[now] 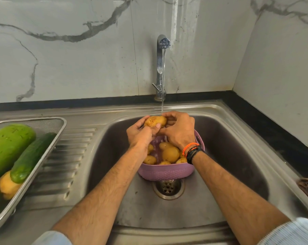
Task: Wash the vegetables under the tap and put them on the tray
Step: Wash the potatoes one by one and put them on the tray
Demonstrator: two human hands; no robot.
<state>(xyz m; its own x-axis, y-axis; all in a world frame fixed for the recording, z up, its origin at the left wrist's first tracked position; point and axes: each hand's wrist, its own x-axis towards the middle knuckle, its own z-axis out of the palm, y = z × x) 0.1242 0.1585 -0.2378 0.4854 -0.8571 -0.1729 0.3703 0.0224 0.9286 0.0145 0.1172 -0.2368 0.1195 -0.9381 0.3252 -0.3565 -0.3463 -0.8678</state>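
Gripping one potato under the tap, both hands' fingers curl around it.

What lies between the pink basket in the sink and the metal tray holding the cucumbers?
In the head view, only bare steel: the sink's left wall and the ribbed drainboard separate the pink basket from the tray.

A shiny metal sink held a purple basket over the drain. A metal tray sat on its ridged side.
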